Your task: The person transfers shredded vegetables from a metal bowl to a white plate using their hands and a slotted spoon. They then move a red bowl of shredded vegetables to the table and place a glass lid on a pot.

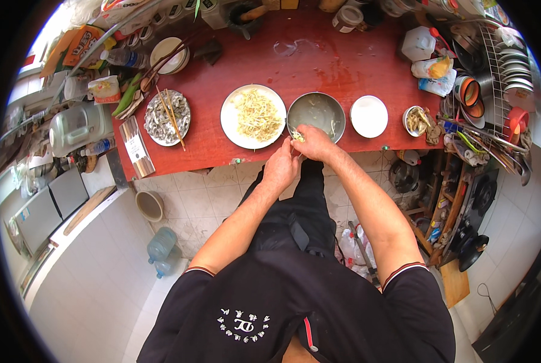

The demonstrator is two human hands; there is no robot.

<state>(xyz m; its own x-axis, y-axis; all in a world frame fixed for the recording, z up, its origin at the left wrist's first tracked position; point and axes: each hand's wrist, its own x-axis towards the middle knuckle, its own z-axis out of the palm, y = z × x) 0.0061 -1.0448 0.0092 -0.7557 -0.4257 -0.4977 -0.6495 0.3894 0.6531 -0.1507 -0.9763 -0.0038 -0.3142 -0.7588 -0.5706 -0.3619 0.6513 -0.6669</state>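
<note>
My right hand (315, 143) is over the near-left rim of a metal bowl (318, 109) of cloudy water and holds a few bean sprouts (298, 136). Right beside it, my left hand (283, 165) has its fingertips close to the sprouts at the table's near edge; whether it grips any is hidden. Left of the bowl, a white plate (226, 119) carries a heap of bean sprouts (256, 115). One or two loose sprouts float in the bowl's right part. A white bowl or dish (369, 116) stands to the right of the metal bowl.
On the red table (252, 59), a plate of grey, pale-coated food (167, 118) with chopsticks (172, 120) lies left, beside a packet of chopsticks (136, 147). A small bowl (415, 121) of brownish pieces stands right, near a dish rack (497, 86). A mortar (245, 20) stands behind.
</note>
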